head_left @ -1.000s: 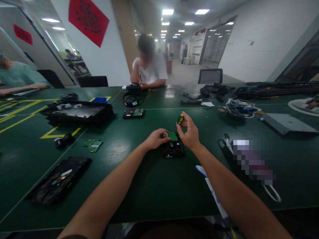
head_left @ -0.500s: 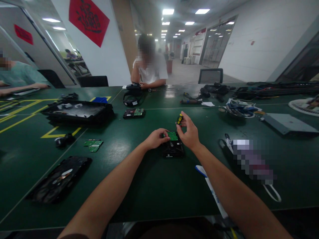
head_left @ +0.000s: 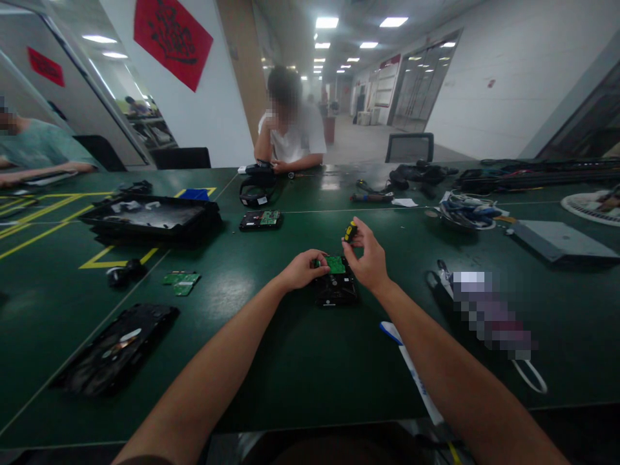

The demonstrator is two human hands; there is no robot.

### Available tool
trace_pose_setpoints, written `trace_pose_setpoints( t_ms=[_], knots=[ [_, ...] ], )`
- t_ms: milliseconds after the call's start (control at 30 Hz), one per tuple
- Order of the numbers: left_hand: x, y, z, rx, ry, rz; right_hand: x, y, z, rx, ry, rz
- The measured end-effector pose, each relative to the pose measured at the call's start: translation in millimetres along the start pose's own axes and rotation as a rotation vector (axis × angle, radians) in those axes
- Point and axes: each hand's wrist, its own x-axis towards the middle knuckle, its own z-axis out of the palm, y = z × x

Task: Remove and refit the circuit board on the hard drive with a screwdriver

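Observation:
A black hard drive [head_left: 336, 290] with a green circuit board [head_left: 336, 264] at its far end lies on the table before me. My left hand [head_left: 305, 269] is closed on the drive's left edge, fingertips beside the board. Above the drive's far right corner, my right hand [head_left: 367, 253] grips a screwdriver by its yellow-and-black handle [head_left: 350, 231]. The handle stands nearly upright, leaning a little. Its shaft and tip are too dark and small to make out against the drive.
Left lie loose green boards [head_left: 182, 282], a black casing [head_left: 116, 349] and black trays [head_left: 150, 216]. Another hard drive [head_left: 260, 220] sits farther back. On the right are a grey metal box [head_left: 564, 241], bundled cables [head_left: 467, 210] and a white-blue strip [head_left: 414, 374]. A person [head_left: 293, 135] sits opposite.
The screwdriver handle has turned slightly in my right fingers. Both hands and the hard drive stay in nearly the same place.

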Motion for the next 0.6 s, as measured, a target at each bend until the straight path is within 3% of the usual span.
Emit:
trace_pose_setpoints(
  t_ms=[600],
  knots=[
    [0.2, 2.2, -0.6, 0.014, -0.022, 0.005, -0.1, -1.2, 0.0, -0.036, 0.003, -0.004]
  ],
)
